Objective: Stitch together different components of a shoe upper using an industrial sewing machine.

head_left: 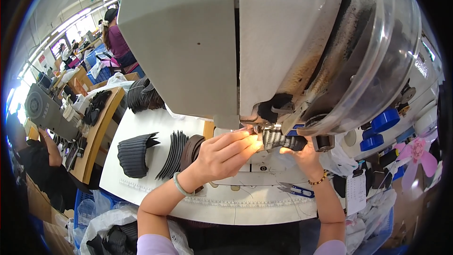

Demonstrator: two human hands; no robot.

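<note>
Head view, how far along?

— Midway, I'd guess. Right hand (307, 157) has its grip clamped on the black piece (283, 139) under the machine (264, 52). Left hand (224, 156) bunches its fingertips at the other end; can't tell if it's gripping. Black stack (136, 158) left on the surface (264, 210): done or waiting, no clue.

What's hidden?

— Stitching's behind fingers; machine partly blocks the purple-topped worker (118, 41).

A white, smooth-topped worktable (264, 214) curves along its near edge, loose threads trailing there. At its left lie a black ribbed padded stack (137, 156), a fanned row of thin black strips (172, 155) and curved brown strips (192, 150); near right, blue-handled metal scissors (298, 190).
</note>
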